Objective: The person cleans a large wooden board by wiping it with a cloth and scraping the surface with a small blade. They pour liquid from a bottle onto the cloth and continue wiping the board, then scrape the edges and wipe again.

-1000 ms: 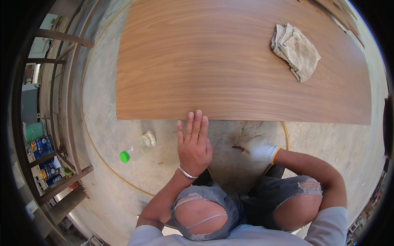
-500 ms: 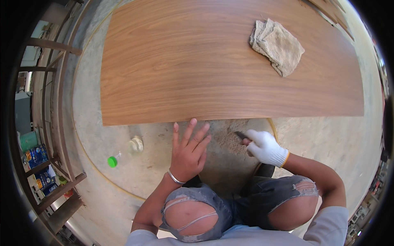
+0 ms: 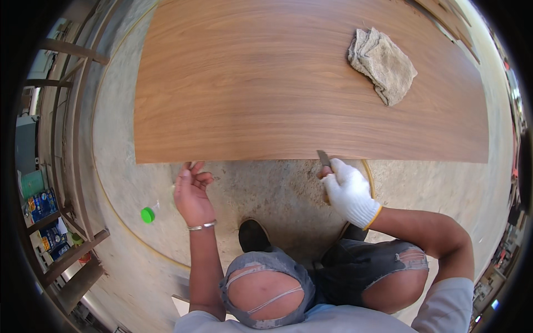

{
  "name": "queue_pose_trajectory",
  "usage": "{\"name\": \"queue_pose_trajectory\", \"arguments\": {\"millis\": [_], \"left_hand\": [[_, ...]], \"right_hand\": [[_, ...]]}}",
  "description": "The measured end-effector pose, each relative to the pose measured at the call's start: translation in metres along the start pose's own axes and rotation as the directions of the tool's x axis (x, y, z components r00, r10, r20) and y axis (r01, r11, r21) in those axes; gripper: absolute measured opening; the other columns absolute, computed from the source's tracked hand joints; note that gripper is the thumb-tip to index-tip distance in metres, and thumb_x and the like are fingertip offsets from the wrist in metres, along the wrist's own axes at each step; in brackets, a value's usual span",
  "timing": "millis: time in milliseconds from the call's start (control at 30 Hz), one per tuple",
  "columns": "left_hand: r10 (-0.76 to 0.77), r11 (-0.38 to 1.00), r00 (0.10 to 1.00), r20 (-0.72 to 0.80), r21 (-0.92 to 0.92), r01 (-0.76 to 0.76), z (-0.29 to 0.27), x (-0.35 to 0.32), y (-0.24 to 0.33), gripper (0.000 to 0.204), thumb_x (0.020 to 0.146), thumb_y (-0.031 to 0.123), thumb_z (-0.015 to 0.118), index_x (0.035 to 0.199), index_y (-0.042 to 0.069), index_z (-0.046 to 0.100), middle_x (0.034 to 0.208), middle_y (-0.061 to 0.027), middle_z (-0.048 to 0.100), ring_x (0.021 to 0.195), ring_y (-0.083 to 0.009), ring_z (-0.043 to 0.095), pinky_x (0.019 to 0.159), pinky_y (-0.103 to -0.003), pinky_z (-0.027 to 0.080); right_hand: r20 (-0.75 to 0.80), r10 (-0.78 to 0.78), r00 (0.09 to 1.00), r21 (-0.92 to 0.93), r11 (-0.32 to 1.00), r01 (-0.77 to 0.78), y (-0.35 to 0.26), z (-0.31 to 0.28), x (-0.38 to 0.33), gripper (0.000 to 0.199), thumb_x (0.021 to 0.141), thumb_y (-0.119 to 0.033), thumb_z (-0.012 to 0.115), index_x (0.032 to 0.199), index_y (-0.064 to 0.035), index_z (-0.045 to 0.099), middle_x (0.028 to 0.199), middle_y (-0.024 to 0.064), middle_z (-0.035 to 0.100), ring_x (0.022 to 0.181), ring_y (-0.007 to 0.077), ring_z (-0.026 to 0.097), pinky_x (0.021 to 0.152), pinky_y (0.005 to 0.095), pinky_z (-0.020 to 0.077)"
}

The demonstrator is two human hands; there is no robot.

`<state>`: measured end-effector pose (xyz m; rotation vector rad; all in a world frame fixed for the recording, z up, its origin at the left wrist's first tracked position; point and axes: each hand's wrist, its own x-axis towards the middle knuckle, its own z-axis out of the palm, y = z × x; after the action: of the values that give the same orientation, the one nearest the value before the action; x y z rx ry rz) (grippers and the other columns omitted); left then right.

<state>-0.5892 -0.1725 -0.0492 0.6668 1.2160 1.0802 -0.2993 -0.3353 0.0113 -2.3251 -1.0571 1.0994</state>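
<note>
A large wood-grain panel [image 3: 250, 100] lies in front of me, its near edge running across the view. My left hand [image 3: 193, 194], bare with a bangle at the wrist, is palm up at that edge, left of the middle. Its fingers are loosely bent and apart, with nothing seen in them, and the fingertips reach the edge. My right hand [image 3: 350, 188], in a white knit glove, grips a small knife with a flat grey blade [image 3: 323, 158]. The blade points away from me and its tip overlaps the panel's near edge. The handle is mostly hidden by the fingers.
A folded beige cloth [image 3: 383, 66] lies on the panel's right part. A green cap [image 3: 147, 215] is on the concrete floor [image 3: 139, 183] at left. A yellow hose [image 3: 133, 241] curves around there. Wooden racks [image 3: 78, 255] with boxes stand farther left.
My left hand has moved left along the edge and turned palm up. My right hand has brought the knife forward, from above the floor to the panel's edge.
</note>
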Motion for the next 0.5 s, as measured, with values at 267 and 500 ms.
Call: {"name": "queue_pose_trajectory", "arguments": {"millis": [267,500], "left_hand": [[-0.063,0.994,0.992,-0.108,-0.100,0.052,-0.002,0.033,0.021,0.027,0.106,0.027,0.062,0.116,0.002,0.065,0.096,-0.0129,0.074,0.067,-0.0176,0.061,0.063,-0.034,0.052],[0.017,0.999,0.997,-0.077,-0.043,-0.021,-0.007,0.040,0.015,0.024,0.105,0.027,0.065,0.111,0.004,0.066,0.091,-0.0106,0.074,0.063,-0.0142,0.057,0.058,-0.030,0.046]], "right_hand": [[0.054,-0.093,0.994,-0.050,0.994,0.095,-0.055,0.029,0.014,0.026,0.100,-0.029,0.057,0.100,-0.0035,0.063,0.092,0.0254,0.072,0.090,0.0451,0.070,0.082,0.0531,0.0547],[-0.017,0.070,0.997,-0.101,0.992,-0.071,-0.027,0.008,0.003,0.025,0.101,-0.027,0.056,0.104,-0.0040,0.063,0.093,0.0229,0.073,0.091,0.0445,0.070,0.083,0.0536,0.0549]]}}
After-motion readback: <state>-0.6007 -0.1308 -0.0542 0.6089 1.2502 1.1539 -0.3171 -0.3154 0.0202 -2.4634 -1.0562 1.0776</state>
